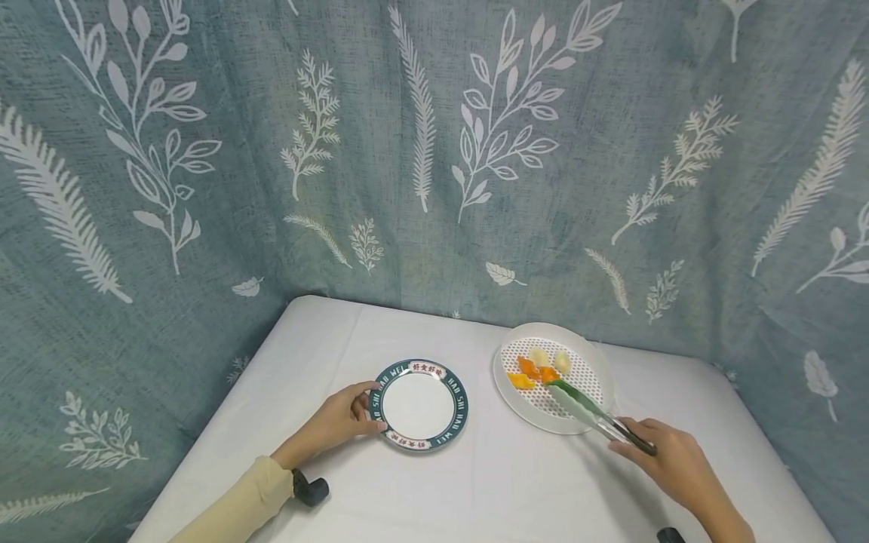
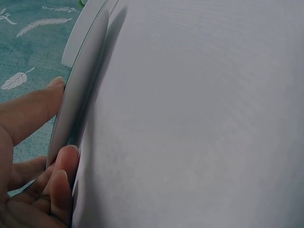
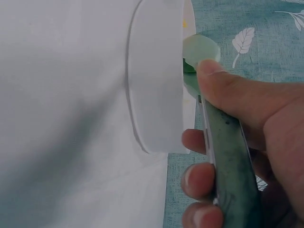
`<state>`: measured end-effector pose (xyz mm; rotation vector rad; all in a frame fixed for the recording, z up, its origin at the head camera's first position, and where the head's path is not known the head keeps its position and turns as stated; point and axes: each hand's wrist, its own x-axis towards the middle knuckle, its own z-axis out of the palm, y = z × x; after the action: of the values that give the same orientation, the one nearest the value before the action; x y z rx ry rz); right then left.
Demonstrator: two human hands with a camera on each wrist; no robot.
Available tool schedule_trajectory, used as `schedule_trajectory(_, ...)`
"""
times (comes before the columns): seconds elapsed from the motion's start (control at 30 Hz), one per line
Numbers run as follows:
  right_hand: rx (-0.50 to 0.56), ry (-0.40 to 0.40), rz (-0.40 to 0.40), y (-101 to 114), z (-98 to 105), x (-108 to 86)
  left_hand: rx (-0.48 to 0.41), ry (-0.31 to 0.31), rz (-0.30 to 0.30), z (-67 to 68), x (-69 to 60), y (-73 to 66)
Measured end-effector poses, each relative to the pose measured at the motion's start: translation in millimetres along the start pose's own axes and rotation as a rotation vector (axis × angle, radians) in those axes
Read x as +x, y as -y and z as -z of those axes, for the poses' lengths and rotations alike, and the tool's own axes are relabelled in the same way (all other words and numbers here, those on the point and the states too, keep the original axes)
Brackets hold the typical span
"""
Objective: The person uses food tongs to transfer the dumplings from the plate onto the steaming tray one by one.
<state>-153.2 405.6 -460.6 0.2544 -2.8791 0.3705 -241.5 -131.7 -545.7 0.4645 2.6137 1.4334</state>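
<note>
A round plate with a green lettered rim lies left of centre on the white table. My left hand grips its left edge, the thumb and fingers on opposite faces of the plate in the left wrist view. To the right, my right hand holds tongs with green tips, thumb on one arm and fingers curled round the other. The tips reach into a white perforated basket, against an orange piece. Another orange piece, a yellow piece and two pale pieces lie there.
A white cloth covers the table. Blue-green patterned curtains hang along its back and sides. The basket's raised wall shows side-on in the right wrist view. A black device sits at my left wrist.
</note>
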Motion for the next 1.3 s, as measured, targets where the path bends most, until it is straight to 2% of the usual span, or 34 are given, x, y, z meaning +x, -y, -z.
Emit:
schedule_trajectory(0.3,0.006,0.075,0.020,-0.9,5.5,16.7,-0.009,0.008,0.016,1.5,0.1,-0.1)
schedule_trajectory(0.67,0.034,0.246,-0.079,0.7,18.1,32.2,-0.011,-0.001,-0.006,1.5,0.2,-1.0)
schedule_trajectory(0.83,0.033,0.274,-0.112,1.8,18.5,33.7,-0.009,-0.001,0.001,1.4,-0.2,-1.6)
schedule_trajectory(1.0,0.048,0.232,-0.110,3.2,16.3,30.6,-0.012,-0.009,0.014,1.0,-1.0,-3.4)
schedule_trajectory(1.3,0.042,0.047,-0.036,11.1,11.4,22.9,-0.011,0.000,0.003,0.7,0.2,-0.8)
